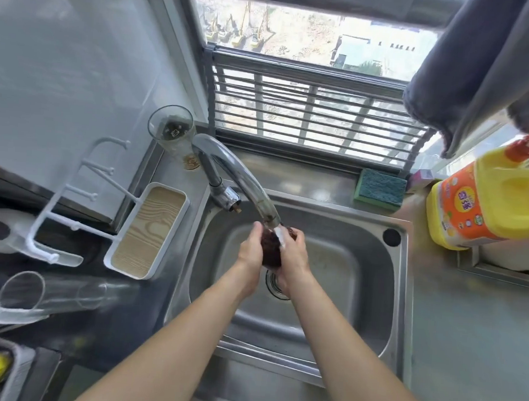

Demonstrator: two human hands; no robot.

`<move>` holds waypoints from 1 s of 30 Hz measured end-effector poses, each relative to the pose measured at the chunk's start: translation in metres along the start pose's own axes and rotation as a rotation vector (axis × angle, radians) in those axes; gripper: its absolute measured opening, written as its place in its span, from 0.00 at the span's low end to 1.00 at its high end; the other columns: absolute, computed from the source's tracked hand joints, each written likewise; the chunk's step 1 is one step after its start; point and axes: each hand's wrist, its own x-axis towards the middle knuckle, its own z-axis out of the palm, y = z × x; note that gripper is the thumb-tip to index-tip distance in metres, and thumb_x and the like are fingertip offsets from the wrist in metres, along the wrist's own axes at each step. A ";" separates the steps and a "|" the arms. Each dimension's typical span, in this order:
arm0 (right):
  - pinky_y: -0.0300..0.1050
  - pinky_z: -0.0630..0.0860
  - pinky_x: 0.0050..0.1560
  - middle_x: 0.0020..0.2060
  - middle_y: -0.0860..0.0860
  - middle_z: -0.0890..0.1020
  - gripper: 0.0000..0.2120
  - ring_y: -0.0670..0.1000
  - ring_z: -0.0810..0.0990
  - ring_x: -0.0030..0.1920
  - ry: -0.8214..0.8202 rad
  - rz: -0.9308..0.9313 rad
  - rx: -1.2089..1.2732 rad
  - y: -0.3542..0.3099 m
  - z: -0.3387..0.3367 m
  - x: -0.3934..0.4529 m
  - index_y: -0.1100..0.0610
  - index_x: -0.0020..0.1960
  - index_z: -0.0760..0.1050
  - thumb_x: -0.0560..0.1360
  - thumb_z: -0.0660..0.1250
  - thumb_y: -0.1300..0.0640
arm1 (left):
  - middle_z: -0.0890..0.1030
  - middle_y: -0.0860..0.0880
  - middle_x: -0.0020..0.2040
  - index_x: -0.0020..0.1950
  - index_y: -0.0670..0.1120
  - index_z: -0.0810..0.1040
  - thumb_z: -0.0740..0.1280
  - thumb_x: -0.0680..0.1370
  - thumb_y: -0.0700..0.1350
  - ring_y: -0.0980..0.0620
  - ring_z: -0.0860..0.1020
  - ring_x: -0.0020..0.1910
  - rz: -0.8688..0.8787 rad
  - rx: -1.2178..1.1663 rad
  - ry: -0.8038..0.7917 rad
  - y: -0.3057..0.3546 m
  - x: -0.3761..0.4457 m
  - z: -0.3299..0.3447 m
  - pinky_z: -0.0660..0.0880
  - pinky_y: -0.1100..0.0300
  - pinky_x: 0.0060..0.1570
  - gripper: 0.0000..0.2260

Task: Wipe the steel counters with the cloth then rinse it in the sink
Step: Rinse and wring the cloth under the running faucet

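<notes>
Tumbler (53,292): lying on its side, far left of the hands; a splash or a swung elbow is judged likely to roll it.

Left hand (251,249): clenched on the cloth's left side.

Cloth (271,247): dark, bunched, being held between both hands under the tap (242,180), above the sink (393,272) drain. Running water is being deflected off it; spray onto the steel surface (466,339) is judged the main risk, undoing the wiping.

Right hand (293,255): grasping the cloth's right side. A slackened grip is judged liable to drop it over the drain.

Detergent jug (475,209): well right of the hands, within splash reach.
</notes>
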 end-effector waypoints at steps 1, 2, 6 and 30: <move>0.56 0.82 0.46 0.49 0.58 0.83 0.15 0.58 0.84 0.47 -0.032 0.020 0.014 0.002 -0.002 0.000 0.52 0.57 0.72 0.74 0.74 0.55 | 0.87 0.44 0.51 0.55 0.45 0.85 0.57 0.79 0.62 0.43 0.83 0.55 -0.035 -0.025 -0.021 -0.002 0.004 -0.002 0.78 0.52 0.56 0.25; 0.55 0.82 0.45 0.49 0.58 0.83 0.18 0.57 0.84 0.45 -0.036 0.030 0.012 0.002 -0.005 0.003 0.53 0.60 0.70 0.75 0.74 0.59 | 0.87 0.44 0.51 0.53 0.45 0.86 0.56 0.79 0.64 0.43 0.84 0.54 -0.055 -0.014 -0.035 -0.003 0.005 -0.004 0.77 0.54 0.52 0.27; 0.52 0.82 0.39 0.39 0.56 0.81 0.16 0.53 0.83 0.33 -0.037 0.044 0.075 0.004 -0.016 0.006 0.59 0.64 0.70 0.78 0.68 0.66 | 0.83 0.44 0.53 0.55 0.44 0.83 0.59 0.81 0.54 0.48 0.78 0.48 -0.045 -0.037 0.124 0.020 0.007 -0.012 0.71 0.57 0.43 0.18; 0.47 0.78 0.54 0.45 0.45 0.84 0.14 0.48 0.82 0.48 0.009 -0.465 -0.491 0.032 -0.045 0.015 0.45 0.54 0.74 0.70 0.73 0.46 | 0.86 0.50 0.43 0.44 0.51 0.83 0.55 0.83 0.63 0.50 0.82 0.46 0.055 -0.147 0.078 0.026 0.017 -0.022 0.72 0.53 0.55 0.23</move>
